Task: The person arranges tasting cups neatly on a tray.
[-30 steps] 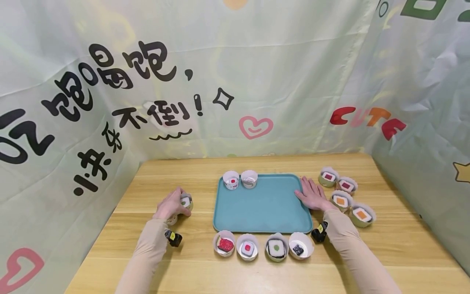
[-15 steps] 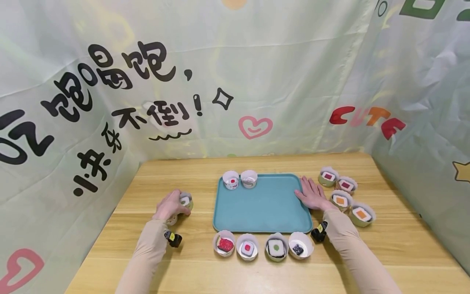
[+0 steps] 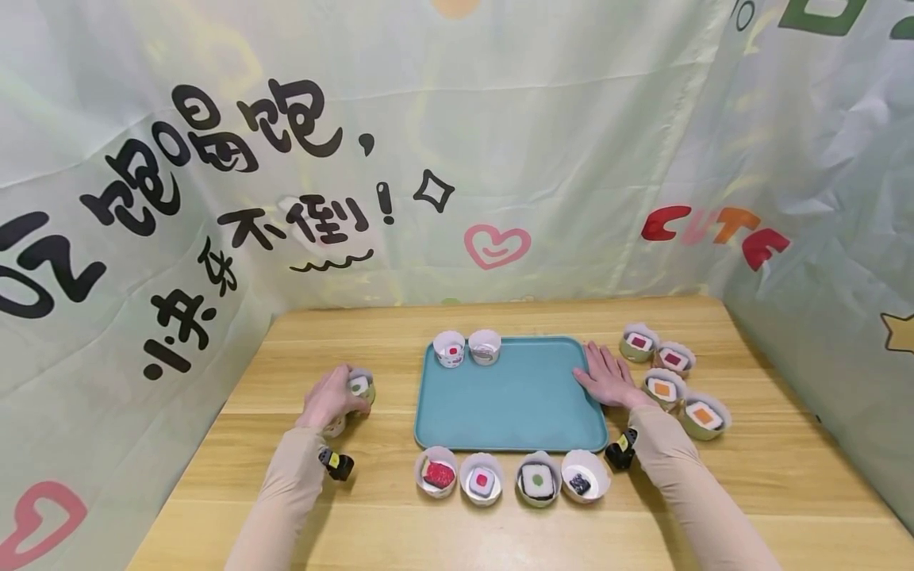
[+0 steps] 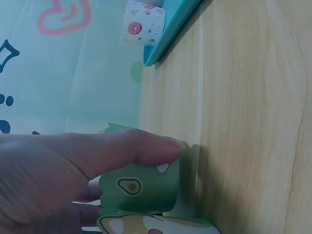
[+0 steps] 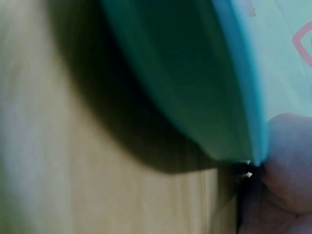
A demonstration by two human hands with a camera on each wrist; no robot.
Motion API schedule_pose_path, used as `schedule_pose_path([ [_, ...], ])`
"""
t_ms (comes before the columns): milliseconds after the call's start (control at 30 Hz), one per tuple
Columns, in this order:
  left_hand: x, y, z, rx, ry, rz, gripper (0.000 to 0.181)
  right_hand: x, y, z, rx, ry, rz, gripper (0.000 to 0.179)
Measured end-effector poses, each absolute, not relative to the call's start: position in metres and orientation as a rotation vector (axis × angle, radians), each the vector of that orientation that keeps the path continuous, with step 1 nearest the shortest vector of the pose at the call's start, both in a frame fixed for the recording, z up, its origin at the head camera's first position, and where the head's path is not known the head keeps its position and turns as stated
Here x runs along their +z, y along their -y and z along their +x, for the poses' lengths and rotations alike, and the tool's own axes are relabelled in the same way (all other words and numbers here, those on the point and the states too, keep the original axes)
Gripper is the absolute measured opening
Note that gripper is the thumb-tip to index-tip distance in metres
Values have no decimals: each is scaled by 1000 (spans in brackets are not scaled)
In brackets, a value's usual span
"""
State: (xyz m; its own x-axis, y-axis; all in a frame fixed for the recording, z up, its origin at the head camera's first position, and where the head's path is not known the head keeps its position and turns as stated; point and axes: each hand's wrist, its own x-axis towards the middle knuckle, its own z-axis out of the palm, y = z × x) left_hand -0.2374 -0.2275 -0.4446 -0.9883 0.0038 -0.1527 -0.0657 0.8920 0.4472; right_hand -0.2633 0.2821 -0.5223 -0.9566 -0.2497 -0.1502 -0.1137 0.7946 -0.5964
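L hand [image 3: 333,399] grasping green cup [image 3: 362,387]: thumb across near side, fingers behind. Cup is on L side of table [image 3: 400,523], well apart from tray [image 3: 510,396], filling w/ green centre inside. Can't tell if it's lifted or just resting. Tan cup [image 4: 146,225] right by it, touching or nearly, partly under the hand in head view.

R hand [image 3: 607,379] at tray's R rim, fingers extended, not gripping; pressure can't be told.

Risks (my guess):
- tan cup could get dragged or tipped, bc it's so close to green cup & hand.
- green cup wall looks thin, prob. buckles if thumb squeezes too hard; tilt might spill the filling.
- tray could slide or tip if R hand leans on rim, which may topple the 2 white cups [image 3: 485,347] at back-L corner.
- R wrist cam [image 3: 620,450] sits near front-row end cup [image 3: 585,477]; arm swing could knock it. Same for orange-centre cups [image 3: 703,416] beside R sleeve [image 3: 667,440].
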Motion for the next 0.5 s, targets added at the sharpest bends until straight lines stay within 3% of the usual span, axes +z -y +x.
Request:
schedule_pose_path([
  [267,-443,224,-236,791,-2946,2,73,-522,-283,-264,-880,-2757,-284,121],
  [500,-439,216,-238,840,-3046,134,63,-521,-283,-263,-882,-2750,-288,120],
])
